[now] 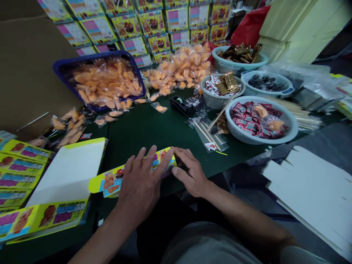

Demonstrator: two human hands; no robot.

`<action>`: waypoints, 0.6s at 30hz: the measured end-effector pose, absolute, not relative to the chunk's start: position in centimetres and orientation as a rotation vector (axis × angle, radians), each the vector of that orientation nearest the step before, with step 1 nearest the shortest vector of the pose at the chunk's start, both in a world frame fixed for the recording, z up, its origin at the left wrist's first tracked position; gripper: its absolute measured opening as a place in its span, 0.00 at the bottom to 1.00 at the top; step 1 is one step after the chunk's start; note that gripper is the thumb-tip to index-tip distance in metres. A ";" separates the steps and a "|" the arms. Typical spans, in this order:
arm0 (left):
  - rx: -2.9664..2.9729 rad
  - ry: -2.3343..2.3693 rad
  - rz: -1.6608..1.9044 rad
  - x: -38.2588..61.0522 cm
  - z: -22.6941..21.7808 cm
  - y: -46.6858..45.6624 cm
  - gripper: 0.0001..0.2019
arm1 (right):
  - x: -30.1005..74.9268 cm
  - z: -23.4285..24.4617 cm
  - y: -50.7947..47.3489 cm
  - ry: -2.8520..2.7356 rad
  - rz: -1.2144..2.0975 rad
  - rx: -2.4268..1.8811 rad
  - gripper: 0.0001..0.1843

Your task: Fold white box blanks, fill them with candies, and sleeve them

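Observation:
A slim yellow printed carton [110, 179] lies at the table's near edge, with a rounded flap sticking out at its left end. Across its top rests my left hand [143, 179], palm down, fingers stretched and spread over the printed face. My right hand [191, 172] is closed around the carton's right end, thumb on the near side and fingers on the far side. The carton's inside is out of sight. To the left lies a larger open box [68, 168] with a white inner face and a printed yellow front wall.
Packed orange pieces fill a blue basket [56, 68] and a pile [187, 66]. Bowls hold red sachets [244, 121], gold packets [239, 55] and dark packets [264, 82]. A tape dispenser [181, 106] stands mid-table. Flat white cardboard [316, 190] lies right; printed boxes [154, 25] are stacked behind.

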State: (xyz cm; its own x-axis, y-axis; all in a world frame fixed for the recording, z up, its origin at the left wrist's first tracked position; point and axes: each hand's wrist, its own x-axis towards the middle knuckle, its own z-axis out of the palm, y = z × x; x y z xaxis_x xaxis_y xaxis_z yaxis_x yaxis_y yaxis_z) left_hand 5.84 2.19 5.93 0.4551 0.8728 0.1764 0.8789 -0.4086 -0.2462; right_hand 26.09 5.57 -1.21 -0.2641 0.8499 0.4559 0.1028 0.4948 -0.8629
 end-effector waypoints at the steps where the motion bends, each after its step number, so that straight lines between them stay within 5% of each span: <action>1: -2.407 -1.488 -0.025 5.8 6.0 2.2 0.36 | 26.0 -1.2 5.5 -1.685 0.899 -0.819 0.31; 11: -2.416 -1.483 0.026 6.1 6.3 2.3 0.46 | 26.0 -1.1 5.2 -1.727 0.785 -0.820 0.32; 18: -2.340 -1.505 -0.060 7.0 5.0 1.4 0.46 | 23.4 -0.1 4.5 -1.491 0.671 -0.987 0.18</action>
State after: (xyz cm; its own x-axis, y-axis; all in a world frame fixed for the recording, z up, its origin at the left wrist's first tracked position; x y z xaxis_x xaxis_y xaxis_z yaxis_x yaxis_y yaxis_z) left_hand 7.01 1.45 4.98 0.4329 0.8729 0.2250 0.8880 -0.3701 -0.2727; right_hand 23.41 4.54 -0.10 0.0236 0.8691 0.4941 0.2059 0.4794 -0.8531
